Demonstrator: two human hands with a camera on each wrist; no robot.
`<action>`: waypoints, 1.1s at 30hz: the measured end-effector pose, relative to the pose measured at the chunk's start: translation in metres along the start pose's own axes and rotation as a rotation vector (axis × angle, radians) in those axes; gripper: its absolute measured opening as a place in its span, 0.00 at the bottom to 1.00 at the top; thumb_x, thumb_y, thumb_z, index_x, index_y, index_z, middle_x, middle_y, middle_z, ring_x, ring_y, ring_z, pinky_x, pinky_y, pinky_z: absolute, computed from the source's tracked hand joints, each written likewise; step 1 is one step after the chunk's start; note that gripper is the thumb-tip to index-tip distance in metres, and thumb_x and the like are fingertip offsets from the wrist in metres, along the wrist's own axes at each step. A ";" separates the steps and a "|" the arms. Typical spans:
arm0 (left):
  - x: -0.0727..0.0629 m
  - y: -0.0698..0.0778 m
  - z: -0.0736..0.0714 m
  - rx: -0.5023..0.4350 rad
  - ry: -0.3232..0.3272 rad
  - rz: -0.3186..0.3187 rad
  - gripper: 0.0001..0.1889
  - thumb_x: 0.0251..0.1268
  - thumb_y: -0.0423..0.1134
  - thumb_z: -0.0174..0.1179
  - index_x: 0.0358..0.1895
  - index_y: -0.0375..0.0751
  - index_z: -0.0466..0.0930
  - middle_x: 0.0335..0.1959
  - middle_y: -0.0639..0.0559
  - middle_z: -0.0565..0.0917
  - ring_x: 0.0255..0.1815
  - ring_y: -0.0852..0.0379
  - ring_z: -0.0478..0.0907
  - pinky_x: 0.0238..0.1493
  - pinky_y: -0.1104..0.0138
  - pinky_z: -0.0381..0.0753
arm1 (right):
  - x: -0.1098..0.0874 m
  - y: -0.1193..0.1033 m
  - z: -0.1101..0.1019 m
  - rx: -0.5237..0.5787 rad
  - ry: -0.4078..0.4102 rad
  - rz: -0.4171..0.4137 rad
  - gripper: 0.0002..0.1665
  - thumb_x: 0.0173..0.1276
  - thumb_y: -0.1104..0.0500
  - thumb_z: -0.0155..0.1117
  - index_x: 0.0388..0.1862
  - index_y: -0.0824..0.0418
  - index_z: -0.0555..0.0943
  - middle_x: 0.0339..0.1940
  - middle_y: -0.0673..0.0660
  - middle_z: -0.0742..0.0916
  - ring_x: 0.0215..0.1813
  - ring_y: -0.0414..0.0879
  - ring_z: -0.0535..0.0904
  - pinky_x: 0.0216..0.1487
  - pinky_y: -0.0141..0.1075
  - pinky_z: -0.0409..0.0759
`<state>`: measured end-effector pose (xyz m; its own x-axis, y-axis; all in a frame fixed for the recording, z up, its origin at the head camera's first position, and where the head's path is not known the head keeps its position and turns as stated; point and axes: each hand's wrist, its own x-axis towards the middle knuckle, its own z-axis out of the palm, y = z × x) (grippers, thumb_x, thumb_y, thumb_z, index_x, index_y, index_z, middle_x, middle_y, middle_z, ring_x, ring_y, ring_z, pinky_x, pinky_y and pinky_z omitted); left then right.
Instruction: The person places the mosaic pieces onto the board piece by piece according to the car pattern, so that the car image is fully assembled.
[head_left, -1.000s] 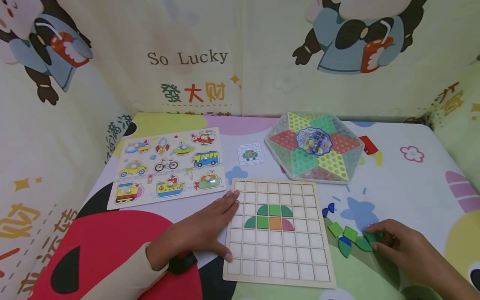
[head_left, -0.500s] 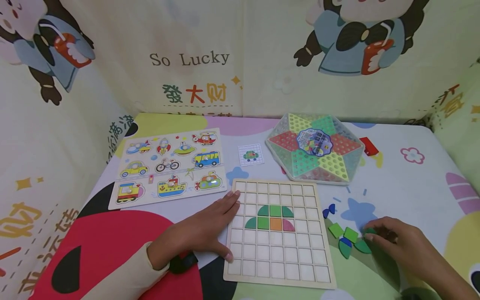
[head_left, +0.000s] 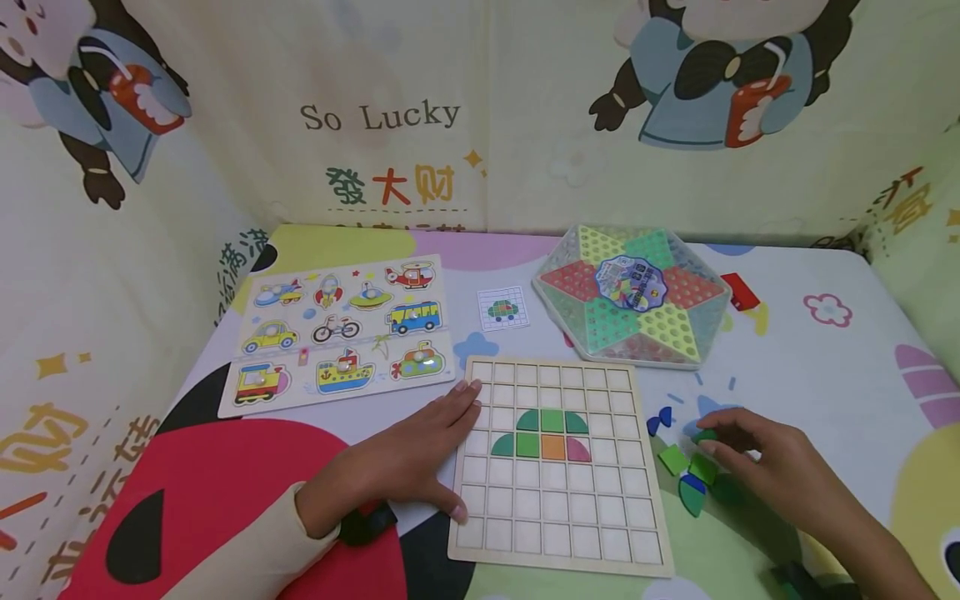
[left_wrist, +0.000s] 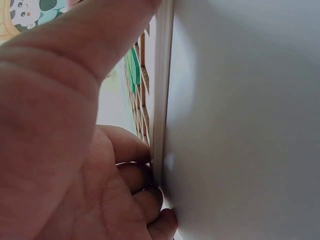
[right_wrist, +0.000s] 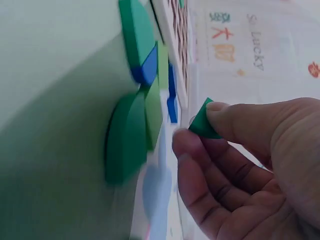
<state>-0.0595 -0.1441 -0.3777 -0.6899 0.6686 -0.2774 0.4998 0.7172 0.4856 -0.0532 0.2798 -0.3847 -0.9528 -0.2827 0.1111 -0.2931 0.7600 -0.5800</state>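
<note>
My right hand (head_left: 780, 467) pinches a green quarter-circle tile (right_wrist: 204, 121) between thumb and fingertips, raised over a loose cluster of tiles. My left hand (head_left: 405, 458) lies along the left edge of a wooden grid board (head_left: 558, 567), fingertips and thumb touching its frame. In the board's cells sit green quarter-circles, light green squares (head_left: 527, 444), an orange square (head_left: 552, 447) and a pink quarter-circle (head_left: 577, 449). Right of the board lie light green squares (head_left: 672, 458), small blue tiles (head_left: 665, 416) and a green quarter-circle (head_left: 692, 498). Another green quarter-circle (right_wrist: 125, 140) shows in the right wrist view.
A small pattern card (head_left: 503, 309) lies behind the board. To the left is a vehicle peg puzzle (head_left: 337, 333); at the back right stands a hexagonal Chinese checkers set (head_left: 632, 296). A printed curtain (head_left: 525, 108) hangs behind the table.
My right hand has picked up a green quarter-circle tile and moved up and left, toward the board. My left hand stays at the board's edge.
</note>
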 end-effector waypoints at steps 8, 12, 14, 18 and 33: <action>0.001 -0.001 -0.001 0.011 -0.005 0.005 0.63 0.41 0.63 0.74 0.77 0.38 0.48 0.80 0.48 0.40 0.78 0.50 0.34 0.73 0.53 0.52 | 0.014 -0.018 0.011 0.015 -0.033 -0.153 0.20 0.56 0.72 0.72 0.47 0.59 0.84 0.40 0.48 0.86 0.34 0.33 0.81 0.31 0.29 0.80; 0.001 0.000 -0.001 0.007 -0.007 0.000 0.63 0.41 0.63 0.74 0.77 0.38 0.48 0.80 0.48 0.40 0.78 0.50 0.34 0.72 0.53 0.52 | 0.020 -0.025 0.018 0.046 -0.063 -0.201 0.21 0.57 0.73 0.72 0.48 0.57 0.84 0.41 0.45 0.83 0.37 0.33 0.80 0.34 0.29 0.81; 0.001 0.000 -0.001 0.000 -0.008 -0.002 0.63 0.41 0.63 0.74 0.77 0.38 0.48 0.80 0.48 0.40 0.78 0.50 0.34 0.72 0.53 0.52 | 0.022 -0.028 0.021 0.081 -0.082 -0.216 0.21 0.57 0.72 0.72 0.49 0.57 0.84 0.40 0.44 0.83 0.36 0.34 0.80 0.33 0.29 0.81; 0.000 0.000 -0.001 -0.001 -0.007 -0.004 0.63 0.41 0.62 0.74 0.77 0.38 0.49 0.80 0.48 0.41 0.78 0.50 0.34 0.72 0.53 0.52 | 0.025 -0.035 0.025 0.137 -0.126 -0.221 0.21 0.58 0.70 0.72 0.50 0.57 0.83 0.38 0.42 0.83 0.35 0.34 0.79 0.33 0.30 0.80; 0.000 -0.001 -0.001 0.002 -0.009 0.003 0.63 0.40 0.63 0.74 0.77 0.38 0.49 0.80 0.48 0.42 0.78 0.50 0.35 0.71 0.53 0.55 | 0.032 -0.060 0.030 0.174 -0.277 -0.226 0.15 0.61 0.67 0.71 0.45 0.54 0.82 0.38 0.41 0.82 0.35 0.35 0.77 0.35 0.31 0.80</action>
<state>-0.0605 -0.1449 -0.3776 -0.6838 0.6723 -0.2837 0.5027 0.7158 0.4847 -0.0635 0.2078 -0.3700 -0.8015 -0.5964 0.0436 -0.4522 0.5568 -0.6967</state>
